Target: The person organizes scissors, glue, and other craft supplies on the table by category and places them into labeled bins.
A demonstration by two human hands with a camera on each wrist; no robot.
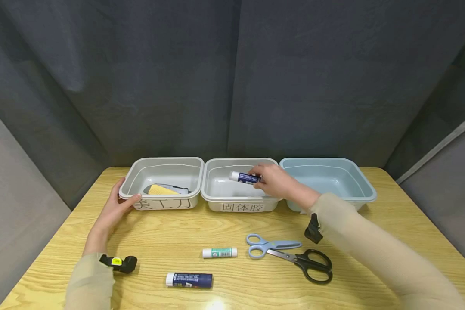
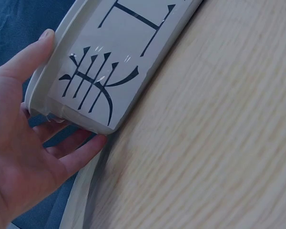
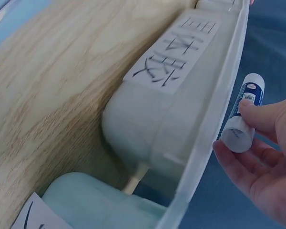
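My right hand (image 1: 275,177) pinches a dark blue glue stick (image 1: 245,177) with a white cap between thumb and fingers. The stick lies nearly level over the middle grey bin (image 1: 242,199), whose front carries a paper label. In the right wrist view the glue stick (image 3: 248,100) shows its white end close to the bin's rim. At the left grey bin (image 1: 162,198), my left hand (image 1: 114,209) holds the front left corner, thumb on the rim and fingers round the end wall. A yellow and grey utility knife (image 1: 164,189) lies inside that bin.
A pale blue bin (image 1: 329,161) stands at the right of the row. On the table (image 1: 151,241) lie a small white and green glue stick (image 1: 219,252), a larger blue glue stick (image 1: 190,280), light blue scissors (image 1: 273,245) and black-handled scissors (image 1: 311,265). A dark curtain (image 1: 178,86) hangs behind.
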